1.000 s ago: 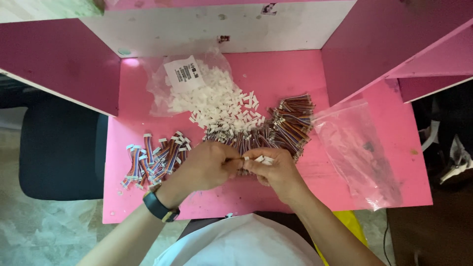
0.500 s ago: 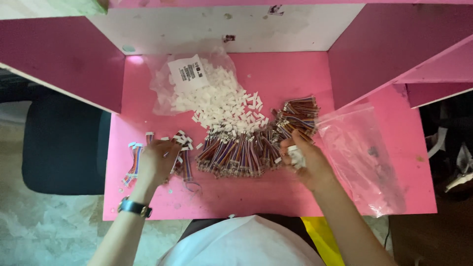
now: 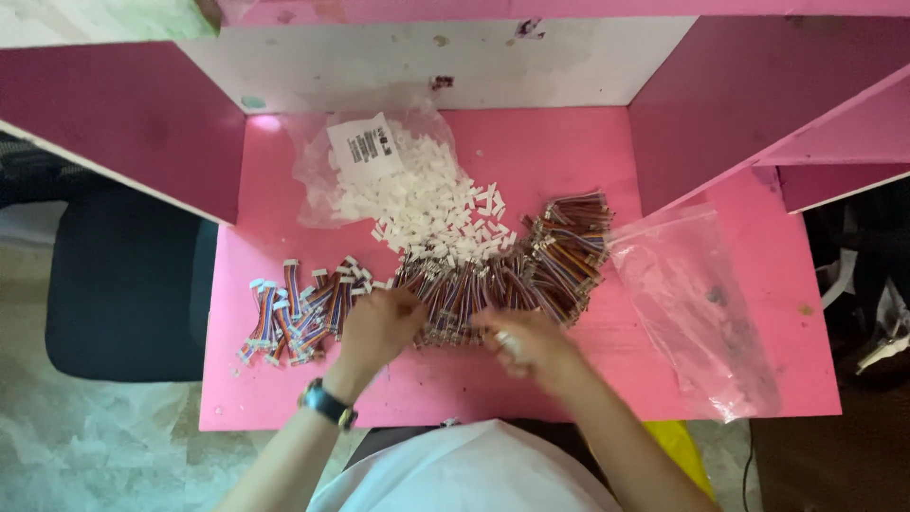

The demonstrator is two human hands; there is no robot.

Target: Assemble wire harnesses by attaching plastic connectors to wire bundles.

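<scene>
Pink tabletop (image 3: pixel 569 142) boxed in by pink side panels and a white back wall, seen from above. Left hand (image 3: pixel 379 327), with a dark wristwatch (image 3: pixel 329 405) on the wrist, rests with fingers curled on the left end of a loose row of multicoloured wire leads (image 3: pixel 502 275) (bare ends, no connectors visible). Right hand (image 3: pixel 521 339) is blurred and sits at the front edge of the same row; cannot tell if it pinches anything. Finished leads with white connectors (image 3: pixel 294 313) lie just left of the left hand. Pile of small white plastic connectors (image 3: pixel 431 213) spills from a clear bag (image 3: pixel 322 171) behind the wires. An empty-looking clear bag (image 3: pixel 701 313) lies at right.
</scene>
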